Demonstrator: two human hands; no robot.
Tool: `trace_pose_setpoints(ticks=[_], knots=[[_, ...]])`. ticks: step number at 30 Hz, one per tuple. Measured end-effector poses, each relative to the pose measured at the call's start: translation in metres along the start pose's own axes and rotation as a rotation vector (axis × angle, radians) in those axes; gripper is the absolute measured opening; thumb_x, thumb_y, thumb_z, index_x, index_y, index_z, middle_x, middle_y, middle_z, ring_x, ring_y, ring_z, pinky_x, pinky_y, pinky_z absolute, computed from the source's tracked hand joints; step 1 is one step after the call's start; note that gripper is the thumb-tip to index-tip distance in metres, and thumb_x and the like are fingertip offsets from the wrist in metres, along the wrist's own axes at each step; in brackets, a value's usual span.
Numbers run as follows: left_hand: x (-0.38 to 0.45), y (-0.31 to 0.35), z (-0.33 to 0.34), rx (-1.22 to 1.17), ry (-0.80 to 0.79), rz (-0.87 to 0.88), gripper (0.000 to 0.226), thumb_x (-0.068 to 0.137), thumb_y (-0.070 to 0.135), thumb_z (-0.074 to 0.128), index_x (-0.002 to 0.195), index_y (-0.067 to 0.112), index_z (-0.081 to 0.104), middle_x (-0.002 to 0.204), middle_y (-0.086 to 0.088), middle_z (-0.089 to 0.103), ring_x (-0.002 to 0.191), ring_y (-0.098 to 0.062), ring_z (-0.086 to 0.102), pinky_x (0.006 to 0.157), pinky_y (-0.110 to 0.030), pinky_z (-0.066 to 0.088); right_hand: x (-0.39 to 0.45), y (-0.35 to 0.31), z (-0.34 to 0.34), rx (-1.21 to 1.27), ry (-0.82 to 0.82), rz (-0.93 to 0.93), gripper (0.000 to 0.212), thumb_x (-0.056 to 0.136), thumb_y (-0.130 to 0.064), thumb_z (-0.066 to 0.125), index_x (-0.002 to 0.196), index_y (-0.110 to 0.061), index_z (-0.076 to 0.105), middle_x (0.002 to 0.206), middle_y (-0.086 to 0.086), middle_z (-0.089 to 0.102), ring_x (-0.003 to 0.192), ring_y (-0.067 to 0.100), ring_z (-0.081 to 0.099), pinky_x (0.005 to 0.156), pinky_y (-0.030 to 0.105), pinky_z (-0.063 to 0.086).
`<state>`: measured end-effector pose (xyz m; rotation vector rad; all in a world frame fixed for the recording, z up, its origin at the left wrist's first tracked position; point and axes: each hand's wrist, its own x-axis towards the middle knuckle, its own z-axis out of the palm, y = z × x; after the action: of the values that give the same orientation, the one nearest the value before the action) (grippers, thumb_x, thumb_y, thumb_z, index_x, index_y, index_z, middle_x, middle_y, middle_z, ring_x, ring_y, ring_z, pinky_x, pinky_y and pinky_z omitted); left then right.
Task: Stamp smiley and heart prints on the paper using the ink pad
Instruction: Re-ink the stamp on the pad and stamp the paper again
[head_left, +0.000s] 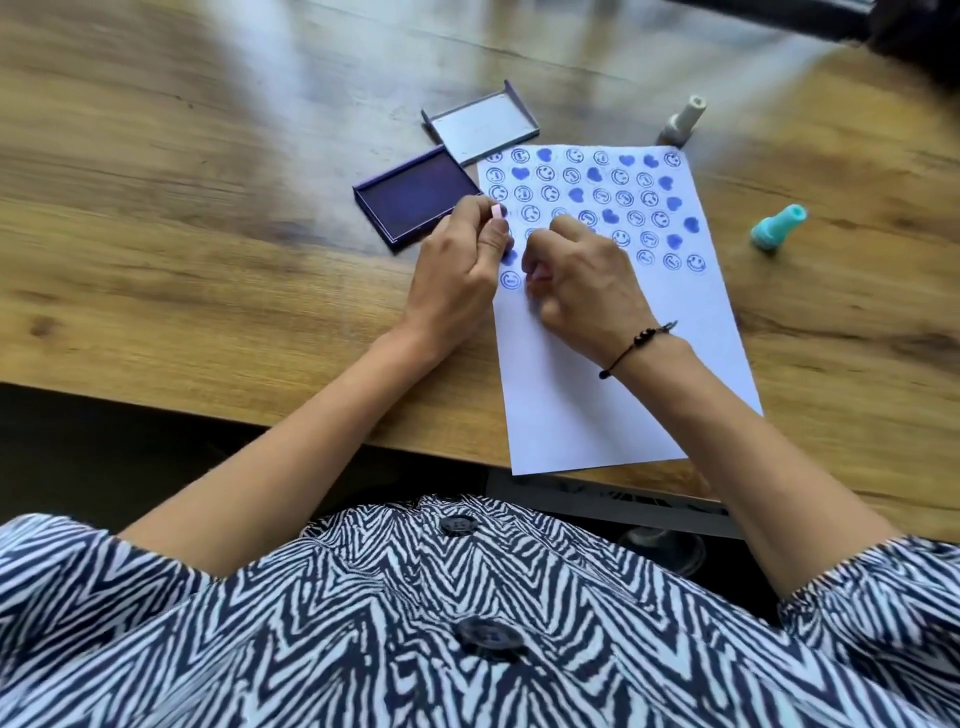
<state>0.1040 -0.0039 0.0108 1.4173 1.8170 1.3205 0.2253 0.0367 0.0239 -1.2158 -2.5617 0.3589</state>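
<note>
A white paper (597, 395) lies on the wooden table, its upper half covered with rows of blue smiley and heart prints. The open ink pad (415, 195) with dark blue ink sits just left of the paper's top. My left hand (457, 270) rests at the paper's left edge, fingers closed on a small pink stamp (133, 210). My right hand (582, 280) is over the printed rows, fingers curled around another pink stamp (537, 274) pressed down on the paper, mostly hidden by the fingers.
The ink pad's lid (480, 127) lies open behind the pad. A grey-white stamp (680, 122) stands beyond the paper's top right corner, and a teal stamp (776, 228) stands to the paper's right. The table's front edge (260, 415) runs near my body.
</note>
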Motion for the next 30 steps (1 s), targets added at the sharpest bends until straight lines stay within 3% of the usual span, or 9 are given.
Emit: trace_pose_setpoints(ticks=[6,10,13,16,18,23,30], knots=[[0.000,0.000,0.000,0.012,-0.019,0.006,0.023,0.094,0.018,0.039,0.104,0.001,0.052,0.093,-0.018,0.067,0.090,-0.029,0.061,0.082,-0.040,0.046,-0.005,0.004,-0.007,0.045,-0.006,-0.023,0.014,0.083,-0.008,0.051,0.090,-0.006,0.062,0.092,0.018,0.058,0.075,0.037,0.056,0.068,0.045,0.050],[-0.001,0.001,0.000,-0.005,-0.022,0.004,0.024,0.094,0.020,0.039,0.103,0.001,0.051,0.093,-0.018,0.067,0.089,-0.029,0.062,0.082,-0.043,0.047,-0.012,0.012,-0.030,0.342,0.316,0.133,0.005,0.077,-0.009,0.062,0.081,-0.011,0.066,0.079,0.010,0.067,0.064,0.019,0.055,0.062,0.024,0.045],[-0.001,0.001,-0.001,-0.068,-0.037,-0.026,0.023,0.094,0.021,0.041,0.103,0.002,0.052,0.093,-0.016,0.067,0.086,-0.024,0.065,0.079,-0.037,0.049,-0.017,0.019,-0.047,0.640,0.434,0.278,0.012,0.077,-0.015,0.064,0.074,-0.027,0.062,0.071,0.003,0.066,0.059,0.019,0.063,0.054,0.032,0.049],[-0.002,0.000,-0.005,-0.136,-0.052,-0.027,0.023,0.092,0.023,0.047,0.106,0.006,0.054,0.097,-0.011,0.067,0.088,-0.017,0.062,0.079,-0.031,0.049,-0.023,0.016,-0.046,0.761,0.382,0.323,0.017,0.077,-0.014,0.064,0.072,-0.030,0.059,0.065,-0.004,0.064,0.047,0.000,0.055,0.046,0.017,0.045],[-0.005,0.000,-0.007,-0.215,-0.091,-0.027,0.022,0.090,0.019,0.051,0.107,0.006,0.056,0.097,-0.007,0.064,0.088,-0.015,0.059,0.081,-0.026,0.048,-0.026,0.011,-0.038,0.821,0.340,0.352,0.018,0.079,-0.012,0.065,0.073,-0.028,0.060,0.064,-0.004,0.064,0.044,0.000,0.053,0.046,0.014,0.044],[-0.013,0.006,-0.004,-0.426,-0.215,-0.058,0.021,0.087,0.008,0.055,0.108,0.007,0.058,0.089,0.002,0.061,0.078,0.004,0.057,0.076,-0.013,0.046,-0.028,0.000,-0.027,1.035,0.327,0.417,0.013,0.080,-0.005,0.064,0.077,-0.018,0.063,0.062,-0.004,0.064,0.043,0.010,0.052,0.050,0.021,0.049],[-0.013,0.015,0.005,-0.533,-0.265,-0.074,0.015,0.085,0.005,0.057,0.098,0.011,0.061,0.083,0.004,0.064,0.075,0.000,0.059,0.072,-0.015,0.049,-0.033,-0.006,-0.025,1.068,0.368,0.413,0.011,0.079,-0.008,0.067,0.078,-0.018,0.063,0.067,0.000,0.064,0.051,0.007,0.059,0.054,0.024,0.055]])
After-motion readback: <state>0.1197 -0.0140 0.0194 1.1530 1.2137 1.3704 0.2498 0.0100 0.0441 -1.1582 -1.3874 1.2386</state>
